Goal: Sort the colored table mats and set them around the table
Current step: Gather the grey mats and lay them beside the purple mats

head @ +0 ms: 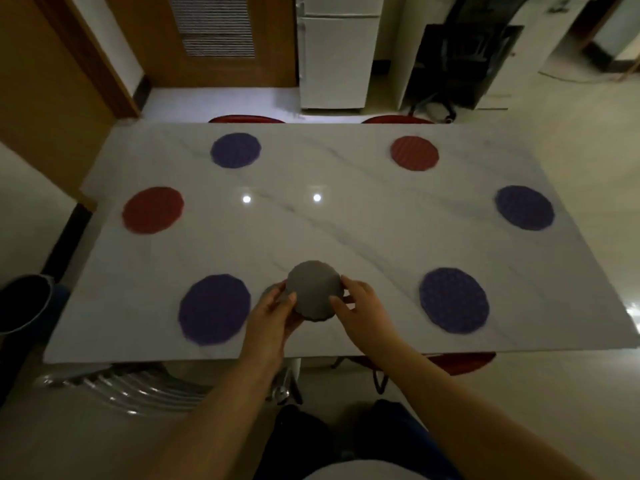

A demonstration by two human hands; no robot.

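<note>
Both hands hold a grey round mat [313, 289] just above the near middle of the white marble table [346, 220]. My left hand [277, 311] grips its left edge from below, thumb on top. My right hand [360, 306] pinches its right edge. Purple mats lie at the near left [214, 309], near right [454, 300], far left [236, 150] and right end [524, 207]. Red mats lie at the left end [153, 209] and far right [414, 153].
Red chair seats show beyond the far edge [246, 119] and under the near right edge [460, 362]. A metal chair back [121, 389] stands at the near left. A dark bin [20, 303] sits left of the table. A white fridge [334, 60] stands behind.
</note>
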